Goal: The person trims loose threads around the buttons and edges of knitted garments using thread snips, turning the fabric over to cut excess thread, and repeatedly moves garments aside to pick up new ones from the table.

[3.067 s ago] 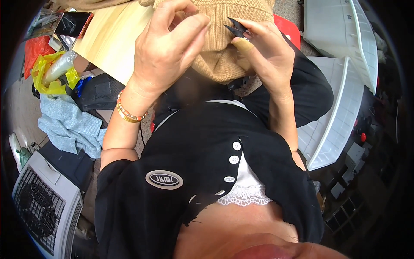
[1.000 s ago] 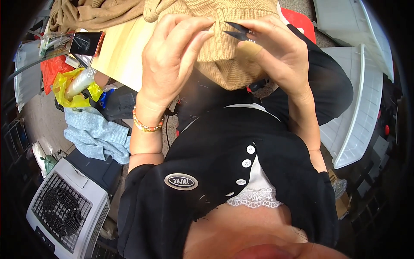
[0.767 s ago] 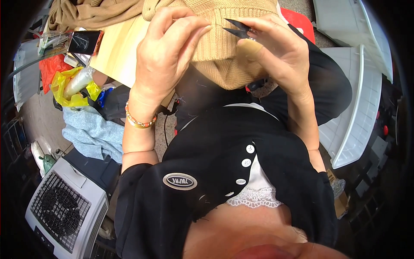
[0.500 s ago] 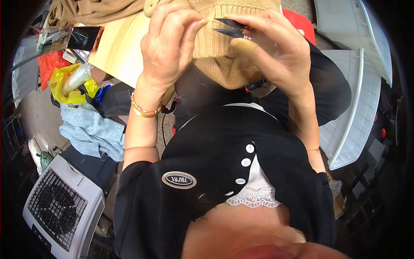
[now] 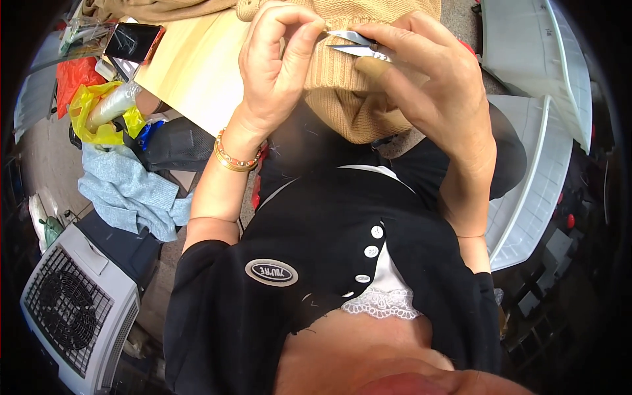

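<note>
A tan knitted garment (image 5: 339,108) hangs over the near table edge toward my lap, its ribbed band under both hands. My right hand (image 5: 441,85) grips small thread snips (image 5: 347,35), blades apart and pointing left. A tan cover (image 5: 373,66) wraps the tip of my right thumb. Thumb and forefinger of my left hand (image 5: 273,76) are pinched together right by the upper blade's tip. Whatever lies in that pinch is too small to make out.
On the light wooden table (image 5: 191,72), a dark phone (image 5: 133,43) lies at the left corner. Beside it hangs a yellow bag (image 5: 82,108). Blue-grey knitwear (image 5: 125,187) and an air cooler (image 5: 72,296) sit lower left. White plastic bins (image 5: 526,210) stand at right.
Both hands have shifted slightly right in the picture. The snips' upper blade now reaches the left fingertips, where a gap showed before. The snips have turned, their blades catching light.
</note>
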Demonstrator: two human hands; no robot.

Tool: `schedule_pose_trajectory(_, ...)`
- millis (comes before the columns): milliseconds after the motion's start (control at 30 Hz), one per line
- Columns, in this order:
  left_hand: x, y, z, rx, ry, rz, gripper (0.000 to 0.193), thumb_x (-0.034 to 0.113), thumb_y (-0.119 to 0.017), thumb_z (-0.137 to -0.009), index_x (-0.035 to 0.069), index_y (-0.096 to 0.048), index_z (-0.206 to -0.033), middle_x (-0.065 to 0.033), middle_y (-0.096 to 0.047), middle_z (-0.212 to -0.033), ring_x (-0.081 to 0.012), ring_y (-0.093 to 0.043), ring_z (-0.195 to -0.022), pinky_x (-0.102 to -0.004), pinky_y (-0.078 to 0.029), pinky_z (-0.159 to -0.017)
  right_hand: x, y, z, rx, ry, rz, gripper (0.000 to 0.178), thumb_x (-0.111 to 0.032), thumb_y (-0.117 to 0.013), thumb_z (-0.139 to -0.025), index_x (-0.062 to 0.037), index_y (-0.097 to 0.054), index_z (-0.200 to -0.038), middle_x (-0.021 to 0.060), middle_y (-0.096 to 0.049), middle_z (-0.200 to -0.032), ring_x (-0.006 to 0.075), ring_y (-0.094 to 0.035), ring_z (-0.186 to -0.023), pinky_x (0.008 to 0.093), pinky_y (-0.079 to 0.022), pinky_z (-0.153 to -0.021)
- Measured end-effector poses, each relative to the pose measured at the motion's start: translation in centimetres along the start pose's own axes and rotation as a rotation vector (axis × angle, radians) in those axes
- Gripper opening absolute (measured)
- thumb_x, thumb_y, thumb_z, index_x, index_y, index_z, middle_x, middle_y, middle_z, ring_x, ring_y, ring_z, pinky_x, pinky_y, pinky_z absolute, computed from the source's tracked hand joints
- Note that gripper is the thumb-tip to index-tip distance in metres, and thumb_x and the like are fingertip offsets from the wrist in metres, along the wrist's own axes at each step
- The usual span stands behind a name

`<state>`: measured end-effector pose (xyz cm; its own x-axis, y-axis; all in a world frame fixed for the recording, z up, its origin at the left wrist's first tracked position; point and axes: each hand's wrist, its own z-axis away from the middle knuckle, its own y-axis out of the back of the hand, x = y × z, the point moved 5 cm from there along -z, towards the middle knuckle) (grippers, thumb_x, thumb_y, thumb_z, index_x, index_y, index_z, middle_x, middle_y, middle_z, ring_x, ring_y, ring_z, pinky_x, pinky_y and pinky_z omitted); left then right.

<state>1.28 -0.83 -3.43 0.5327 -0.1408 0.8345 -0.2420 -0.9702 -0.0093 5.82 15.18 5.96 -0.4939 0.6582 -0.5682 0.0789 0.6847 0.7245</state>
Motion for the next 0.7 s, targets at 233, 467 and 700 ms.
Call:
schedule_pose_trajectory(233, -0.5, -0.3, 0.0, 0.012, 0.036, 0.07, 0.01, 0.004, -0.054, -0.098, 0.0, -0.055, -0.107, -0.0035, -0.057, -0.102, -0.0077, -0.055, -0.091, -0.021, -0.045, -0.083, -2.3, 1.7, -2.3, -0.189, -0.238, 0.073, 0.03, -0.005, -0.073, -0.076, -0.0007, -0.07, -0.106, 0.0096, -0.059, -0.079, 0.021, -0.059, -0.07, 0.0296, -0.046, -0.063)
schedule_pose_trajectory(467, -0.9, 0.0, -0.1, -0.028, 0.084, 0.136, 0.01, 0.006, -0.054, -0.099, 0.001, -0.056, -0.108, -0.0018, -0.057, -0.102, -0.0067, -0.055, -0.092, -0.0205, -0.045, -0.084, -3.3, 1.8, -3.8, -0.283, -0.238, 0.154, 0.026, -0.009, -0.072, -0.076, -0.0008, -0.071, -0.101, 0.0156, -0.06, -0.076, 0.0327, -0.061, -0.07, 0.0364, -0.048, -0.064)
schedule_pose_trajectory(700, -0.9, -0.1, -0.1, -0.042, 0.108, 0.172, 0.012, 0.005, -0.054, -0.099, 0.001, -0.056, -0.11, -0.0011, -0.057, -0.103, -0.0062, -0.055, -0.094, -0.0198, -0.045, -0.085, -1.7, 1.1, -4.3, -0.401, -0.266, 0.058, 0.027, -0.007, -0.072, -0.077, -0.0017, -0.072, -0.103, 0.0163, -0.06, -0.075, 0.0314, -0.06, -0.068, 0.0363, -0.047, -0.063)
